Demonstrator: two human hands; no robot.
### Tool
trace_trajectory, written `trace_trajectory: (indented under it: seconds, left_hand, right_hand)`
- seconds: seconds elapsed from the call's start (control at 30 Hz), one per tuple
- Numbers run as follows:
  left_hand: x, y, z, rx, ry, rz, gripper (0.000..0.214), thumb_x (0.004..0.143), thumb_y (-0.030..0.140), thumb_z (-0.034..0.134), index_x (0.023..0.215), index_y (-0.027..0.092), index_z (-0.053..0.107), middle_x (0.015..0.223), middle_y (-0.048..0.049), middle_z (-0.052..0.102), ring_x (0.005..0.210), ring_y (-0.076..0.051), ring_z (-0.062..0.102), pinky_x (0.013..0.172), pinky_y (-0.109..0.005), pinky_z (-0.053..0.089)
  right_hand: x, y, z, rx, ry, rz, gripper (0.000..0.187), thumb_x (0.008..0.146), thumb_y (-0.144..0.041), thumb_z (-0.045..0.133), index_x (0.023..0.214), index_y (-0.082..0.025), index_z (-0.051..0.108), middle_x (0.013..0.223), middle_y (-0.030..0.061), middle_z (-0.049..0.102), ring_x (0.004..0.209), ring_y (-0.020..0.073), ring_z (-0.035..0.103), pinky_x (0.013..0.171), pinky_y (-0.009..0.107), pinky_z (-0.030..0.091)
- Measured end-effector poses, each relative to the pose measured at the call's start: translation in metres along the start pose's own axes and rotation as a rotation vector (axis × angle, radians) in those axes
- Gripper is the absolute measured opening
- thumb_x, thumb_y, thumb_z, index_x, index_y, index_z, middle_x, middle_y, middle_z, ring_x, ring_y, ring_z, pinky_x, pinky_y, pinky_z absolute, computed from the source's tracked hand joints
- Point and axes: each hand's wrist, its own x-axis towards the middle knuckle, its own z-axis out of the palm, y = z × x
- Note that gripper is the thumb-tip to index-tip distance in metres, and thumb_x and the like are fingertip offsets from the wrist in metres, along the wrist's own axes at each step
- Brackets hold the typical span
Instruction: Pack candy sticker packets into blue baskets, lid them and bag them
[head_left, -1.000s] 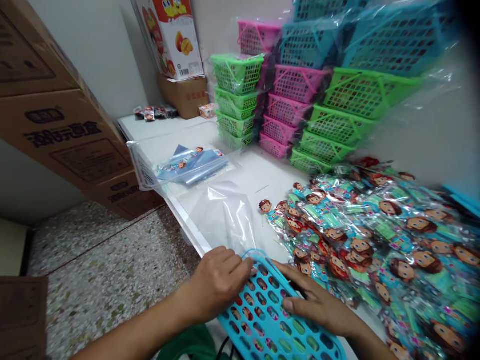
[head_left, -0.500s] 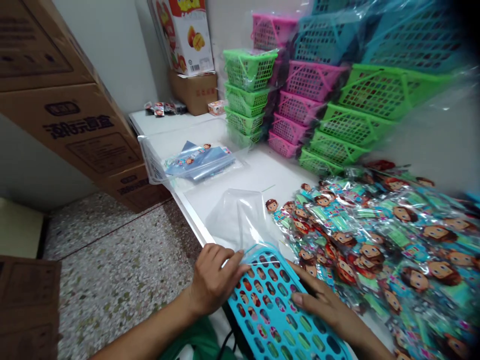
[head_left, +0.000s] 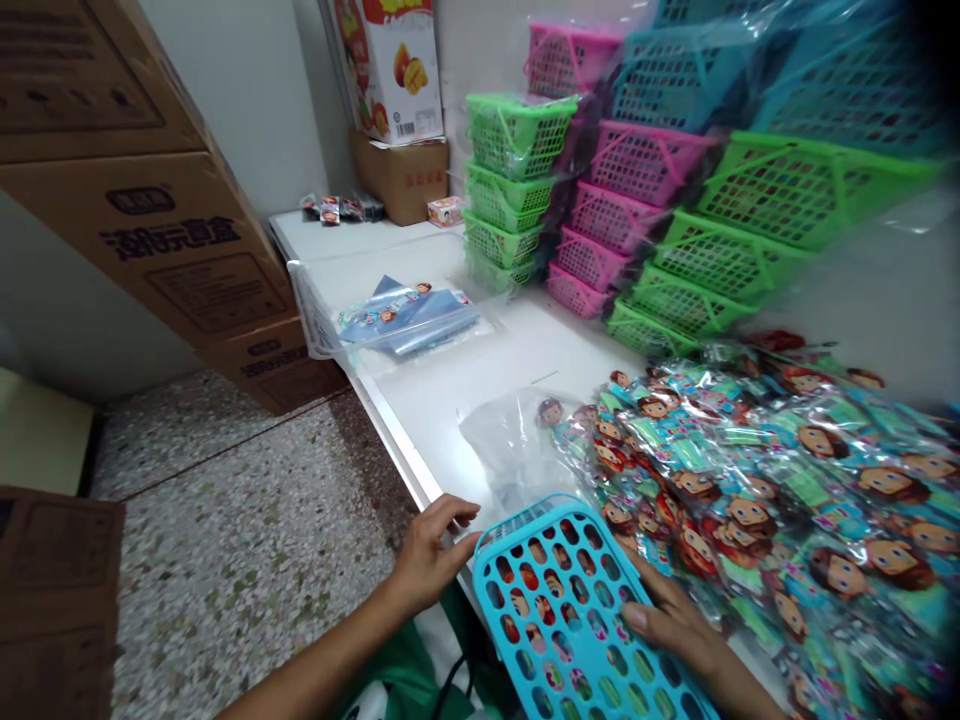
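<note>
A light-blue plastic basket with oval holes is tilted at the table's front edge, its perforated bottom toward me. Colourful packets show through the holes. My right hand grips its right side, thumb on the bottom and the other fingers mostly hidden. By the upper left corner is my left hand, thumb and fingers apart; its thumb tip is close to the rim, and I cannot tell whether it touches. A clear plastic bag spreads on the table beyond the basket's far end; how much of the basket it covers is unclear.
Many cartoon-figure packets are heaped on the right. Stacked green baskets, pink baskets and blue baskets line the wall. A clear tray holding blue printed bags overhangs the left table edge. Cardboard cartons stand left.
My left hand has let go of the plastic at the basket's corner and opened. The clear bag has slumped and shifted right. The view has turned slightly left.
</note>
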Motion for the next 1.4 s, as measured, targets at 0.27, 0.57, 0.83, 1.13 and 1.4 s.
trace_trajectory:
  seconds: [0.27, 0.57, 0.83, 1.13, 1.4]
  left_hand:
    - [0.028, 0.004, 0.015, 0.073, 0.106, 0.11, 0.021, 0.077, 0.036, 0.064, 0.083, 0.018, 0.055, 0.074, -0.0003, 0.054, 0.063, -0.011, 0.052, 0.059, -0.023, 0.044]
    - [0.048, 0.016, 0.032, 0.112, 0.327, -0.153, 0.028, 0.085, 0.039, 0.049, 0.065, 0.019, 0.05, 0.059, 0.0041, 0.048, 0.054, -0.009, 0.047, 0.053, -0.021, 0.038]
    - [0.021, 0.007, 0.016, 0.021, 0.296, -0.223, 0.011, 0.083, 0.029, 0.051, 0.088, 0.02, 0.055, 0.073, 0.0009, 0.063, 0.063, -0.012, 0.061, 0.057, -0.023, 0.047]
    - [0.015, 0.023, 0.022, -0.331, 0.186, -0.378, 0.028, 0.077, 0.044, 0.061, 0.079, 0.019, 0.049, 0.065, 0.0019, 0.059, 0.06, -0.012, 0.059, 0.057, -0.023, 0.045]
    - [0.033, 0.017, 0.03, -0.306, 0.402, -0.502, 0.033, 0.08, 0.04, 0.056, 0.103, 0.022, 0.041, 0.064, 0.0059, 0.056, 0.054, -0.013, 0.059, 0.054, -0.024, 0.048]
  right_hand:
    - [0.004, 0.001, -0.003, -0.017, 0.008, -0.005, 0.066, 0.07, -0.05, 0.063, 0.131, -0.028, 0.049, 0.136, 0.0036, 0.049, 0.132, 0.0342, 0.032, 0.106, 0.05, 0.029]
    - [0.004, 0.001, -0.005, -0.005, -0.021, 0.007, 0.066, 0.067, -0.05, 0.066, 0.129, -0.03, 0.051, 0.137, 0.0027, 0.048, 0.131, 0.0356, 0.032, 0.105, 0.051, 0.028]
    - [0.008, 0.0, -0.005, 0.074, -0.01, 0.018, 0.061, 0.07, -0.047, 0.065, 0.127, -0.03, 0.053, 0.133, 0.0033, 0.052, 0.128, 0.0346, 0.038, 0.105, 0.051, 0.029]
    - [0.009, 0.002, -0.005, 0.094, 0.02, 0.034, 0.064, 0.069, -0.047, 0.065, 0.13, -0.03, 0.051, 0.134, 0.0034, 0.051, 0.126, 0.0336, 0.041, 0.104, 0.049, 0.032]
    - [0.008, 0.001, -0.003, 0.119, 0.042, 0.037, 0.061, 0.067, -0.043, 0.068, 0.125, -0.028, 0.056, 0.134, 0.0035, 0.051, 0.127, 0.0334, 0.041, 0.103, 0.048, 0.032]
